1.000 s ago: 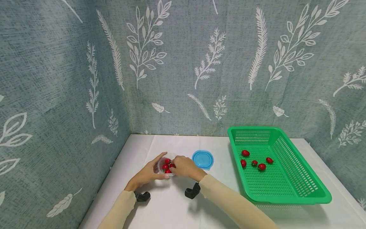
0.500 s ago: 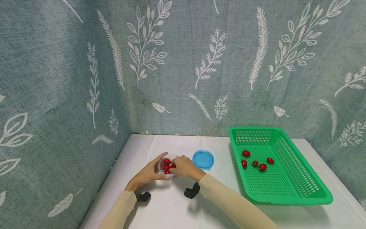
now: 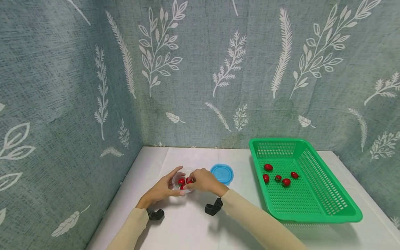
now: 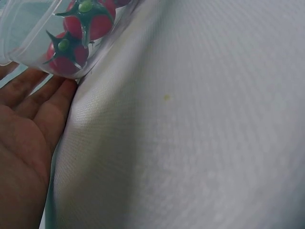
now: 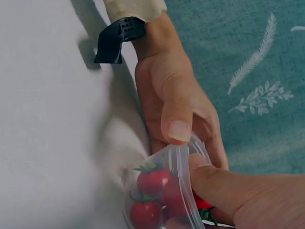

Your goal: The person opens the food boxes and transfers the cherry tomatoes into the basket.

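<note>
A clear plastic tub (image 3: 175, 187) stands on the white table with several red cherry tomatoes (image 3: 181, 181) in it. My left hand (image 3: 160, 189) curls round its left side, thumb in front and fingers behind. In the left wrist view, green-topped tomatoes (image 4: 89, 21) show through the tub wall above my left hand (image 4: 28, 124). My right hand (image 3: 204, 180) reaches over the tub's right rim with curled fingers. In the right wrist view, its thumb (image 5: 219, 186) dips inside, and a cherry tomato (image 5: 202, 202) shows between thumb and fingers, partly hidden.
A blue lid (image 3: 222, 173) lies on the table behind my right hand. To the right stands a green basket (image 3: 312, 205) with several more cherry tomatoes (image 3: 286, 182) in it. Patterned fabric walls (image 3: 200, 76) close off the back and left side.
My right hand has shifted slightly right, and its fingers have changed position over the tub. The tomato at the tub's far side no longer shows there. My left hand has stayed in place.
</note>
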`<state>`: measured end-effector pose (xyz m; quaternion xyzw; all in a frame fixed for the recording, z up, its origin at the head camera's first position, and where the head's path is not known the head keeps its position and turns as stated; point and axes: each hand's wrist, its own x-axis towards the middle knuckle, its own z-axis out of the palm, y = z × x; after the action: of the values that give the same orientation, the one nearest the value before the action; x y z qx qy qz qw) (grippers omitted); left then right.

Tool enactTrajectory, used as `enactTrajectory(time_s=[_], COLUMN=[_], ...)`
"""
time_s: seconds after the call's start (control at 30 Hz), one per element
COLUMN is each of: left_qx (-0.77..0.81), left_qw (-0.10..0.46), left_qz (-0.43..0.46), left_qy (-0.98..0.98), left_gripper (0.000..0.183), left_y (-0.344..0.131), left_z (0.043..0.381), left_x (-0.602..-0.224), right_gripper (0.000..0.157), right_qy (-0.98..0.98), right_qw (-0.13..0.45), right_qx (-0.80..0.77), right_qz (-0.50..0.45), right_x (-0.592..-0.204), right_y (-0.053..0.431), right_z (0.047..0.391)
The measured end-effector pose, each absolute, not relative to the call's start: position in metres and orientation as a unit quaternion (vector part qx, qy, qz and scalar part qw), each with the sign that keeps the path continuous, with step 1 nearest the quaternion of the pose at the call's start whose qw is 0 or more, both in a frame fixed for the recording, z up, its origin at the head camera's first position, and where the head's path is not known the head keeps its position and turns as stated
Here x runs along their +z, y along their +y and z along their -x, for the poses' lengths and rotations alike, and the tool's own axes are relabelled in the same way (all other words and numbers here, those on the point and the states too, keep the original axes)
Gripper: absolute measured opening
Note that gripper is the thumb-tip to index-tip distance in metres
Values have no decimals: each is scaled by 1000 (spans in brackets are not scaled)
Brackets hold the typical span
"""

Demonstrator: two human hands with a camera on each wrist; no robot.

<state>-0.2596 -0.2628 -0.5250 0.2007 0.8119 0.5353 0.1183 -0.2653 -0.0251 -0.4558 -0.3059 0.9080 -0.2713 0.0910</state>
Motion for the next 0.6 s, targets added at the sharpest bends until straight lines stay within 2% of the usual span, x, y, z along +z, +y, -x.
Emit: enactTrajectory(time_s=[0.6], left_qx=[546], left_qw=[124], left_qz=[-212], left_qy=[801], left_gripper=[107], left_y=[-264], left_z=[259], left_x=[-525], right_gripper=[21], right_qy=[880], right_qw=[73], right_qx=[-306], right_qz=[355], right_x=[-454], right_y=[-11], right_z=[272])
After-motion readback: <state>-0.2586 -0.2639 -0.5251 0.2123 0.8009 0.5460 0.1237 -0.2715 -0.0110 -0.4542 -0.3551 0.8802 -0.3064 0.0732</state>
